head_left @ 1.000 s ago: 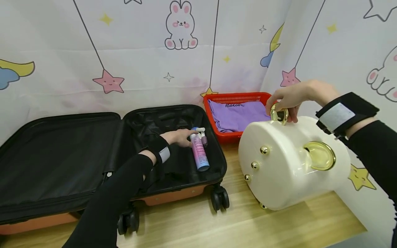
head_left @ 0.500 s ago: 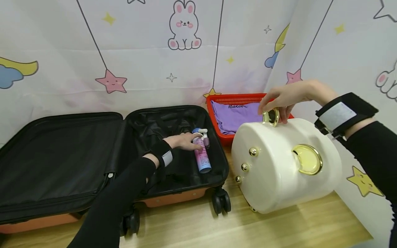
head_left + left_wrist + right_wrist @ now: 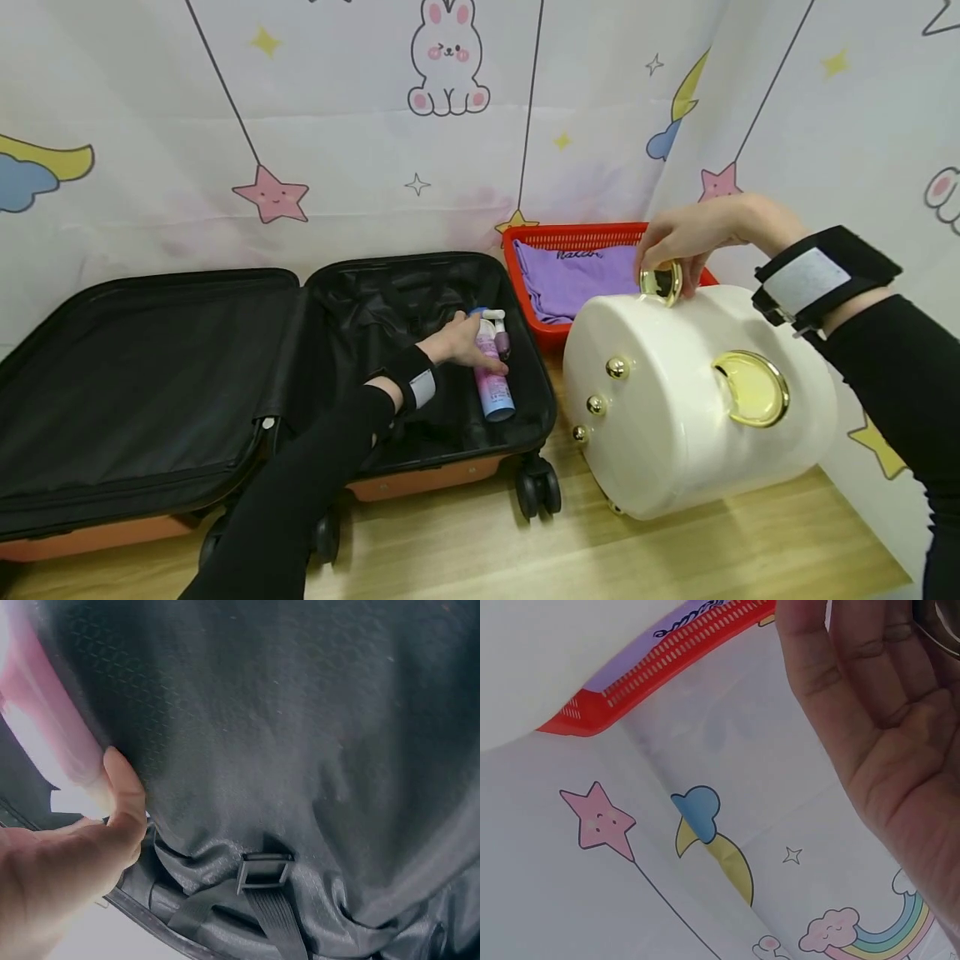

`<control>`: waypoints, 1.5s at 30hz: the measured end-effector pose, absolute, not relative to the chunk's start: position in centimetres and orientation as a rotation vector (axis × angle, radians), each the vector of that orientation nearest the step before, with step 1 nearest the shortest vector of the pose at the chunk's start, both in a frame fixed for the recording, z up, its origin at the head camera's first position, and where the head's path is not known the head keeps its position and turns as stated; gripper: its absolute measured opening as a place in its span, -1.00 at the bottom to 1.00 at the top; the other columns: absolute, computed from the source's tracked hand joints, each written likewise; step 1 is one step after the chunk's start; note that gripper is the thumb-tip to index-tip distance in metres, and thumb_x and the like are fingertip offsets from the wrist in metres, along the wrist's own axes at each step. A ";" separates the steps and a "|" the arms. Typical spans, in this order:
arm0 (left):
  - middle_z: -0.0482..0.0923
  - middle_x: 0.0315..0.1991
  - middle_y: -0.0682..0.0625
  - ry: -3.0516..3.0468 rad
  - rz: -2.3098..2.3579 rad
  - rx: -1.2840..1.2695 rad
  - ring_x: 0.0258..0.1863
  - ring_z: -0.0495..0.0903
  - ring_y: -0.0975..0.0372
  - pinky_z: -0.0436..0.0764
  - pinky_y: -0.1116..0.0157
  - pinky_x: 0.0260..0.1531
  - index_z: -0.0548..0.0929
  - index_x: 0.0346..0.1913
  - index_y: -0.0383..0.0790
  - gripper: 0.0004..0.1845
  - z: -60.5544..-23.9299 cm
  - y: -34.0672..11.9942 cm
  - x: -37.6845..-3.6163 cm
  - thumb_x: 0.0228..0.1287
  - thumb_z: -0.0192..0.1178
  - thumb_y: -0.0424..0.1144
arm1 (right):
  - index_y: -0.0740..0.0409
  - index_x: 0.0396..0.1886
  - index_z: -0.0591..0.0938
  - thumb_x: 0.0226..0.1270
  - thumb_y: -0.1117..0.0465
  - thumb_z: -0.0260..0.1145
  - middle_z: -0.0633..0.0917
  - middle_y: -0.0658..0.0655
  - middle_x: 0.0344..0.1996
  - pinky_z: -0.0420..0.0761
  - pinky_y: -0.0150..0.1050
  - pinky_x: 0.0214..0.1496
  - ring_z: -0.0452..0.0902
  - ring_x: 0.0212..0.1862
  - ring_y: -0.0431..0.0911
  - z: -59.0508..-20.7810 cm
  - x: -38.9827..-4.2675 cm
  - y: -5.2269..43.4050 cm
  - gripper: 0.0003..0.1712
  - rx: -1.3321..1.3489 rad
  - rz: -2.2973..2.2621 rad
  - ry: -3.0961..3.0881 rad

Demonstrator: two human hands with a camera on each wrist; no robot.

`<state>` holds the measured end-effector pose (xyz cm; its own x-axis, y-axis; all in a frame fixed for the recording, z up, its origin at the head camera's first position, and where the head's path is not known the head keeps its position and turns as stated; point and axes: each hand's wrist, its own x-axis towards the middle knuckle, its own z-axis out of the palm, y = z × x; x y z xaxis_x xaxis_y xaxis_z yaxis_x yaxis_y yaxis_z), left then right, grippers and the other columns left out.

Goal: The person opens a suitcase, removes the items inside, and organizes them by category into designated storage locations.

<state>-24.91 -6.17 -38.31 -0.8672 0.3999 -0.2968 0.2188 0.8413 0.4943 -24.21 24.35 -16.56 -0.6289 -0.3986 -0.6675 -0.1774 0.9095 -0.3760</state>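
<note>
Inside the black-lined half of an open suitcase (image 3: 420, 283), my left hand (image 3: 467, 343) holds the upper part of a pink-and-blue bottle (image 3: 492, 390). The thumb lies across the bottle, and the fingers sit by its top. In the left wrist view, a bent digit (image 3: 126, 791) presses near the bottle's neck. Right beside that bottle lies a small purple bottle (image 3: 502, 342) with a white nozzle. At the right, my right hand (image 3: 693, 237) grips the gold handle (image 3: 662, 283) on a cream drum-shaped case (image 3: 675, 400).
A red basket (image 3: 553, 333) with folded purple cloth (image 3: 577, 279) stands behind the case. The suitcase's other half (image 3: 150, 392) lies open at left. A strap buckle (image 3: 264, 871) shows in the lining. Everything rests on a wooden table (image 3: 465, 542) before a printed curtain.
My left hand has shifted slightly right and its thumb now lies across the pink-and-blue bottle, which keeps its place. My right hand stays on the handle; the case stands about where it was.
</note>
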 end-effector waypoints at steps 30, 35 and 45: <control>0.42 0.42 -0.22 2.660 0.441 0.760 0.43 0.35 -0.09 0.16 -0.06 0.45 0.50 0.35 -0.31 -0.44 -38.2 -6.4 -27.4 0.48 -0.31 -0.20 | 0.11 0.37 0.45 0.57 -0.29 -0.07 0.68 0.13 -0.05 0.59 -0.08 0.12 0.68 -0.07 -0.07 -16.1 -22.5 25.9 -0.30 -0.433 -0.307 2.457; 0.26 0.49 -0.26 2.664 0.409 0.632 0.44 0.27 -0.15 0.25 -0.14 0.43 0.37 0.48 -0.15 -0.44 -37.9 -6.0 -27.2 0.51 -0.21 -0.10 | 0.08 0.48 0.37 0.53 -0.27 0.03 0.61 0.22 0.27 0.56 0.25 0.19 0.50 0.30 0.22 -16.2 -21.3 29.0 -0.26 -0.414 -0.275 2.502; 0.43 0.32 -0.27 2.685 0.268 0.396 0.26 0.40 -0.08 0.43 0.00 0.26 0.52 0.29 -0.18 -0.49 -37.5 -3.9 -26.9 0.42 -0.01 0.01 | 0.11 0.46 0.38 0.40 -0.14 0.30 0.39 0.37 0.45 0.69 0.19 0.02 0.46 0.32 0.31 -18.3 -21.4 30.8 -0.24 -0.333 -0.380 2.276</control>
<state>-26.94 -3.95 -37.45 -0.8751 0.3131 -0.3689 0.2340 0.9412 0.2437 -21.40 30.80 -18.30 -0.6545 -0.3539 -0.6681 -0.1177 0.9206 -0.3723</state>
